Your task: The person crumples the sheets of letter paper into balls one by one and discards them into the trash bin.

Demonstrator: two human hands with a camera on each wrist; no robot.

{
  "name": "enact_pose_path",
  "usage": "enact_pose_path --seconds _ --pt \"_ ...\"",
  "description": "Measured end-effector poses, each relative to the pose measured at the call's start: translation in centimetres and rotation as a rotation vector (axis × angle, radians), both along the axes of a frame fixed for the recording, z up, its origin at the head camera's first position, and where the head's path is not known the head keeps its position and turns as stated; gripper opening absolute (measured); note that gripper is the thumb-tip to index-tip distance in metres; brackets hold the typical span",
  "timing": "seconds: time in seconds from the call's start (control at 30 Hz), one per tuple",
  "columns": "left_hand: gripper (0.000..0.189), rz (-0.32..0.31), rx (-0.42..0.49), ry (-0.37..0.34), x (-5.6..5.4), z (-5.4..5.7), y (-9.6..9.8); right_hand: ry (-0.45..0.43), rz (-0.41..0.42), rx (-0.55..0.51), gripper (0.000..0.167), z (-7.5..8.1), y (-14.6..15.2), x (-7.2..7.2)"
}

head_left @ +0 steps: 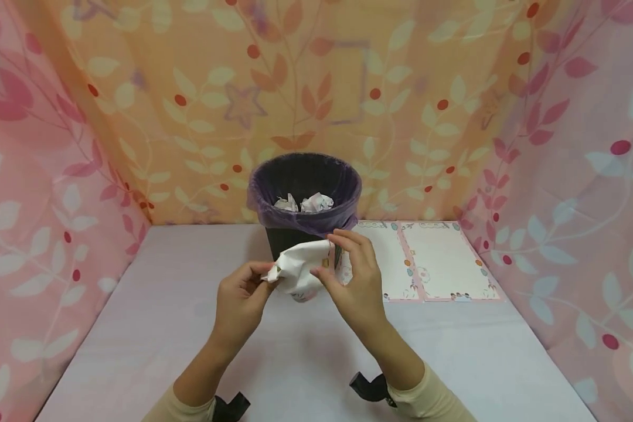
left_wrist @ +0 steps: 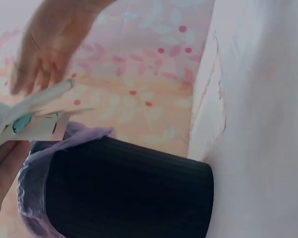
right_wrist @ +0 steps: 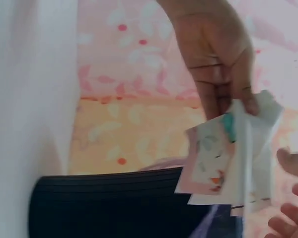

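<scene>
A partly crumpled, folded sheet of white paper [head_left: 302, 262] with a printed pink border is held up in front of the black bin [left_wrist: 129, 188]. My left hand [head_left: 241, 302] pinches one bunched end of it between thumb and fingers. In the right wrist view, the folded layers of the paper [right_wrist: 258, 148] fan out below that grip. At the paper's other side my right hand [head_left: 360, 287] has its fingers spread and extended. The right wrist view shows its fingers [right_wrist: 292, 218] apart from the sheet.
The bin's purple liner [head_left: 316, 221] folds over its rim, with crumpled paper balls [head_left: 316, 203] inside. To the right, bordered sheets [head_left: 443, 264] lie flat on the white table [head_left: 190, 340]. Patterned curtains [head_left: 306, 76] enclose the back and sides.
</scene>
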State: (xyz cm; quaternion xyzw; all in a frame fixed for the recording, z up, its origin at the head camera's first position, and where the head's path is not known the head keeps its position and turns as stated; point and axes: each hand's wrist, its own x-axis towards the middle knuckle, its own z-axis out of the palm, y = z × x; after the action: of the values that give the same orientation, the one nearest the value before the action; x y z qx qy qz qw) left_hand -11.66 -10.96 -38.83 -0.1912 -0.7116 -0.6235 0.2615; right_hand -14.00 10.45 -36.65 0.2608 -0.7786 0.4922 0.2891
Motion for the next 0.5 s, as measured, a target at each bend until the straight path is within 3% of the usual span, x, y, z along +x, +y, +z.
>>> enact_pose_path --seconds 0.1,0.23,0.37,0.5 --pt "0.019 0.006 0.087 -0.051 0.4 0.4 -0.1 0.093 0.021 0.067 0.079 0.4 -0.1 0.6" --pt "0.025 -0.133 0.193 -0.062 0.9 0.8 -0.3 0.058 0.13 0.141 0.09 0.7 -0.3 1.2" --pt "0.033 -0.243 0.261 -0.046 1.0 0.7 -0.1 0.03 0.177 0.125 0.071 0.6 -0.4 1.7" --pt "0.027 -0.183 0.269 -0.104 1.0 0.3 0.4 0.026 0.162 0.07 0.041 0.2 -0.6 1.9"
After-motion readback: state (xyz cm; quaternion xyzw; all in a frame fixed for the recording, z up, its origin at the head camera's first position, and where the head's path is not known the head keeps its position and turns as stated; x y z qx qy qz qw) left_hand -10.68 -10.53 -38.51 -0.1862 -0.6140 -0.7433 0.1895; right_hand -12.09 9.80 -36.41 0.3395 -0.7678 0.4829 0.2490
